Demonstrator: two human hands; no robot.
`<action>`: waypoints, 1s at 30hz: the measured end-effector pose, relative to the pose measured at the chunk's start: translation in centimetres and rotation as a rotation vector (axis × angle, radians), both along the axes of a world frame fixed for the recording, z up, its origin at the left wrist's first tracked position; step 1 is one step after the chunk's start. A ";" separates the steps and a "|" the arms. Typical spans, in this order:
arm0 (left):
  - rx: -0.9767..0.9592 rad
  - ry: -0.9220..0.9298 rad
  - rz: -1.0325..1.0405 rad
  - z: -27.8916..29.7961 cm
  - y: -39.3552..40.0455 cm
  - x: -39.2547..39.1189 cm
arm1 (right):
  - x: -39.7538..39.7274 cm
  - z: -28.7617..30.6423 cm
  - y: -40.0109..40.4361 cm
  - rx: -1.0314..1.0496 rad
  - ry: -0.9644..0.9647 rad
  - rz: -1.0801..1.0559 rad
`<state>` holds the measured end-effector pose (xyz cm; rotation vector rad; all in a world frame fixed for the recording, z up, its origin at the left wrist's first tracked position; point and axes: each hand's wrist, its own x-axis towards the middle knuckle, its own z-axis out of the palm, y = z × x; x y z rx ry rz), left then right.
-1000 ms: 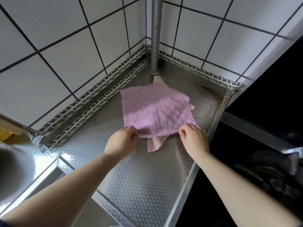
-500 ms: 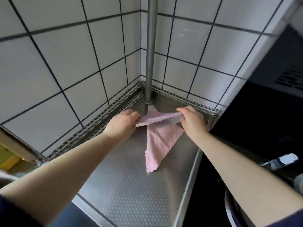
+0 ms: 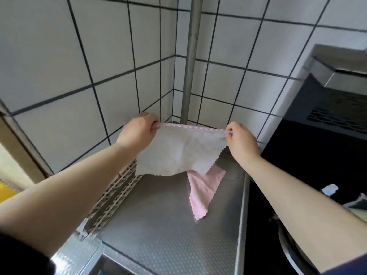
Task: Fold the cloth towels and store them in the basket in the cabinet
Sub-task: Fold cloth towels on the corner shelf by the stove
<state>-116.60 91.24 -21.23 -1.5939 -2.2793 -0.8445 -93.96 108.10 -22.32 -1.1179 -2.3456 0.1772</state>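
Pale lilac microfibre towel (image 3: 176, 153) held up by its top corners, pinched by left hand (image 3: 137, 132) and right hand (image 3: 241, 141); above pink towel (image 3: 202, 192) on steel counter (image 3: 158, 225); limp, light, best gripped at corners

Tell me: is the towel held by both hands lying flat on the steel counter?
No: the left hand and right hand pinch the towel's top corners, holding it above the steel counter.
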 end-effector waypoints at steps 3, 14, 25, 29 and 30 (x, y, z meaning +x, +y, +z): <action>0.068 -0.024 -0.008 1.0 -2.1 -0.6 | 0.7 1.0 -2.3 0.001 0.023 -0.035; 0.117 -0.194 -0.109 -5.3 -13.5 0.4 | 5.2 -4.2 -14.1 -0.479 0.340 -0.049; -0.149 -0.573 -0.068 -15.9 -23.8 3.9 | 8.3 -15.3 -24.8 -0.793 0.333 -0.183; -0.252 -0.674 -0.010 -18.4 -25.3 4.6 | 8.4 -17.1 -26.1 -0.823 0.203 -0.196; -0.277 -0.691 0.008 -18.9 -25.5 4.6 | 8.3 -17.5 -26.2 -0.834 0.161 -0.208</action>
